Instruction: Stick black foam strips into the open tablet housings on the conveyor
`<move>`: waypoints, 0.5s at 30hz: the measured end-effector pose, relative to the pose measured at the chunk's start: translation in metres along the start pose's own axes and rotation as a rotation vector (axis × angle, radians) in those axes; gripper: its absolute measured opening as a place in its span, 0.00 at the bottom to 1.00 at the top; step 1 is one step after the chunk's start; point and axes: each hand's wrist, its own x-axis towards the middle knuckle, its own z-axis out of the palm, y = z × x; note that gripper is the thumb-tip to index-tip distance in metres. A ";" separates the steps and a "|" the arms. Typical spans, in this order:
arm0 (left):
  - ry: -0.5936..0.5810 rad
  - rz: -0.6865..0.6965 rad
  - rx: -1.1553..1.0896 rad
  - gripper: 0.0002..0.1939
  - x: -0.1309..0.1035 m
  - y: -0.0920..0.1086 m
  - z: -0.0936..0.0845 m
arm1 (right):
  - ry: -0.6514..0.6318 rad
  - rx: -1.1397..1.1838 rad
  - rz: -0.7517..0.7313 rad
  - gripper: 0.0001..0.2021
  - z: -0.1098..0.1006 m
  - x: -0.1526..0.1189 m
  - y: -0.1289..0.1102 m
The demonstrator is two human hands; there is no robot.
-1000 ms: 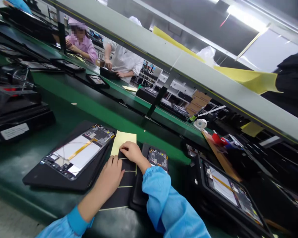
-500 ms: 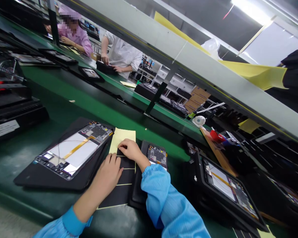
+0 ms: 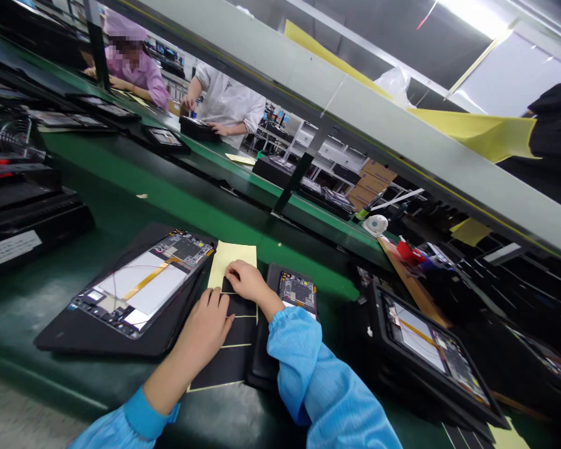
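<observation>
Hardly anything has changed at the pale yellow sheet (image 3: 236,252) over the last second: both hands are kept in almost the same place, and only the view has been shifted slightly. No strip is seen lifted clear, so the work there is judged to stand at the same fine stage.

The sheet is laid towards the near edge of the worktop (image 3: 229,419), its bare end turned to the far edge and its black strips (image 3: 234,333) ranged towards the near one. The left hand (image 3: 204,323) is laid across the strips' left side, its fingers extended and slightly parted. The right hand (image 3: 247,280) is curled at the border of the bare end, thumb and fingertips brought close together; whether a strip is pinched cannot be told.

To the sheet's left, an opened device (image 3: 152,280) is carried on a black pad (image 3: 63,330); just to its right, a second device (image 3: 299,292) is rested on a black block (image 3: 264,352), partly hidden by the right sleeve (image 3: 299,355).
</observation>
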 end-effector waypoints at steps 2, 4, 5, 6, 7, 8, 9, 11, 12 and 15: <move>-0.001 0.003 0.002 0.11 0.000 -0.001 0.000 | 0.013 0.014 -0.002 0.07 0.000 -0.001 0.000; 0.000 0.002 0.002 0.11 0.000 -0.001 0.001 | 0.025 0.034 -0.013 0.07 0.000 -0.001 0.001; -0.001 0.001 0.003 0.11 0.000 -0.002 0.001 | 0.031 0.046 -0.022 0.06 -0.001 -0.002 0.001; -0.002 -0.001 0.005 0.11 0.000 -0.002 0.001 | 0.038 0.059 -0.032 0.06 -0.002 -0.003 0.000; -0.005 -0.001 0.008 0.11 0.000 -0.002 0.001 | 0.048 0.072 -0.043 0.06 -0.005 -0.004 0.000; -0.008 -0.001 0.011 0.11 0.000 -0.003 0.001 | 0.060 0.085 -0.054 0.06 -0.007 -0.006 -0.001; -0.011 0.002 0.013 0.11 0.000 -0.003 0.001 | 0.075 0.097 -0.063 0.06 -0.011 -0.008 -0.002; -0.023 0.013 0.016 0.11 0.000 -0.004 0.002 | 0.119 0.118 -0.074 0.07 -0.020 -0.014 -0.004; -0.031 0.021 0.017 0.11 0.000 -0.004 0.002 | 0.148 0.127 -0.076 0.07 -0.026 -0.018 -0.005; -0.062 0.045 0.022 0.10 0.000 -0.006 0.002 | 0.221 0.151 -0.094 0.06 -0.047 -0.032 -0.015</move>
